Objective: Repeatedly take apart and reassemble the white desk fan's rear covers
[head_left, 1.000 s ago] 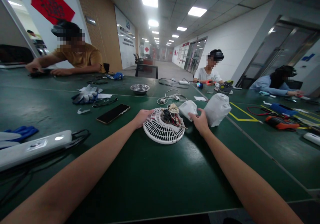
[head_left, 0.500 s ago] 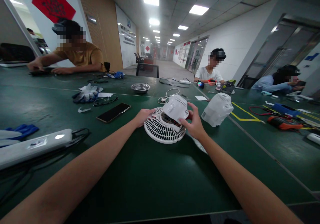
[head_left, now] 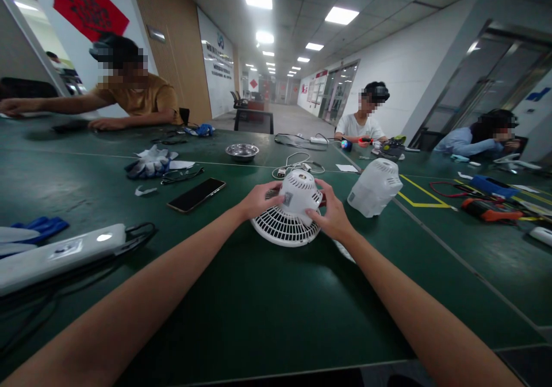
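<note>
A white plastic motor cover (head_left: 298, 194) with vent slots sits upright over the middle of a round white fan grille (head_left: 282, 232). My left hand (head_left: 260, 199) grips the cover's left side, thumb near a small printed square label. On the opposite side my right hand (head_left: 331, 210) holds the same cover between thumb and fingers. What lies under the cover is hidden now. The grille rests on the green table (head_left: 241, 306). Just right of my right hand stands a larger white translucent plastic housing (head_left: 376, 187).
A phone (head_left: 196, 195), a metal bowl (head_left: 242, 152) and gloves (head_left: 149, 163) lie left and beyond. Behind the grille is a coiled cable (head_left: 297, 163). A white power strip (head_left: 64, 255) is at left, an orange multimeter (head_left: 490, 210) at right. Several people sit around the table.
The cover, tilted before with inner parts showing, now sits level over the grille's centre. My left hand has moved from the grille rim onto the cover. A person at left has stretched out an arm.
</note>
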The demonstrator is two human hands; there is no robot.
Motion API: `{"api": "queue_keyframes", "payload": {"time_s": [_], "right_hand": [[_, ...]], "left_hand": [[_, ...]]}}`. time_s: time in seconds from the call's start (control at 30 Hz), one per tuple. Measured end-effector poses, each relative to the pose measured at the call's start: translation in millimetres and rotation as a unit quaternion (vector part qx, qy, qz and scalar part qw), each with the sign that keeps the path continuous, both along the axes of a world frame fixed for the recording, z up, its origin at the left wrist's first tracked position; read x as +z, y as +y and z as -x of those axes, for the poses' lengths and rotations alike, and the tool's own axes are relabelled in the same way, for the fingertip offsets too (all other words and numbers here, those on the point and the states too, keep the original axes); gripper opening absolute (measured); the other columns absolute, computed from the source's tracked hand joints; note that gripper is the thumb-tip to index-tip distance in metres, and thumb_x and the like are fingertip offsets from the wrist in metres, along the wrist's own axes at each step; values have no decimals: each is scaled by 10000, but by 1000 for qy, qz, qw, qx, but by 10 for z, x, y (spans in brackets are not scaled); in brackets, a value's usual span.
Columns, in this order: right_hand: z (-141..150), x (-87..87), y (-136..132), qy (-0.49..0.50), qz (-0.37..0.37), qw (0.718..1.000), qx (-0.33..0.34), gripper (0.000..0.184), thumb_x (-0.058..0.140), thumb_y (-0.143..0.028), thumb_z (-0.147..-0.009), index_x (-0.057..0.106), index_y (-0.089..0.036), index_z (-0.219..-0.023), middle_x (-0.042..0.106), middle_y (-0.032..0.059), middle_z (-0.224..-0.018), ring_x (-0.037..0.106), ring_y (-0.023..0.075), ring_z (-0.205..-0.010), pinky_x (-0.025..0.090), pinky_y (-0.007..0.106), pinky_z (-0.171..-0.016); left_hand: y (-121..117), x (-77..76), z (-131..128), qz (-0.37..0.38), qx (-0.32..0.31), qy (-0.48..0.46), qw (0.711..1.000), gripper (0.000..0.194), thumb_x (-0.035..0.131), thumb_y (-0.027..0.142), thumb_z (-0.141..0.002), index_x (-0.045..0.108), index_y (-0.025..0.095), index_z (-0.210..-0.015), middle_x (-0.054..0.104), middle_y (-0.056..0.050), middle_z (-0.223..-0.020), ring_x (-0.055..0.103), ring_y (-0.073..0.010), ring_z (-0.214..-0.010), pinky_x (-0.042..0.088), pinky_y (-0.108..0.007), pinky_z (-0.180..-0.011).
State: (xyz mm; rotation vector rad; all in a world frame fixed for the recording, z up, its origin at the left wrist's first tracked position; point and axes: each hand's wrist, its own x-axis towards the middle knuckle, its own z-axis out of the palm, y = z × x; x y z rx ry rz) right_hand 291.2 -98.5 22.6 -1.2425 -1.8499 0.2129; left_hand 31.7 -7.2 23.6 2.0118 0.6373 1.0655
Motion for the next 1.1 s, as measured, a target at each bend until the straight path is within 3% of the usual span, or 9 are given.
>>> {"api": "queue_keyframes", "payload": {"time_s": [0.13,0.3,0.43,0.6,0.87,1.1], "right_hand": [[-49,6,-2,20,-2,998,54,799,700,-399,-806,377,-273,-1526,604,123,-1395,636,332,-1139,548,532,-953],[-96,7,-22,10,-7,995,100,830,676,-496,-844,332,-254,-1560,598,137,-1418,640,347,-1167,528,543,-988],[-76,46,-55,-17,14,997,71,906,755,-516,-817,321,-251,-1567,622,141,-1403,664,338,-1155,529,523,-1000],[-35,71,-71,-49,19,998,31,862,756,-511,-825,375,-242,-1551,654,142,-1372,678,340,-1145,532,533,-1005],[-34,105,-63,-18,62,997,52,868,749,-502,-846,349,-254,-1575,675,120,-1348,691,329,-1142,550,537,-999],[-9,97,-78,-8,66,996,54,900,765,-463,-835,318,-251,-1588,594,138,-1462,628,343,-1263,511,552,-1061]], "left_hand": [[-87,168,-44,-71,-18,110,991,530,813,497,-757,715,161,-1155,741,-128,-1110,696,-304,-985,529,-411,-891],[-89,213,-58,-117,-29,190,974,667,824,580,-689,674,146,-1173,671,-158,-1213,666,-320,-1030,530,-444,-873],[-90,213,-57,-97,-44,202,974,670,791,563,-709,664,148,-1220,669,-162,-1227,667,-334,-1064,528,-441,-867],[-77,191,-32,-69,-46,197,977,691,768,578,-719,644,162,-1257,683,-157,-1224,667,-347,-1086,525,-445,-865],[-118,193,-64,-46,-34,184,981,735,800,560,-693,619,166,-1287,694,-164,-1219,662,-372,-1121,524,-473,-884],[-74,153,-47,-36,-55,164,984,768,813,522,-693,598,155,-1332,680,-175,-1254,652,-374,-1155,520,-502,-921]]}}
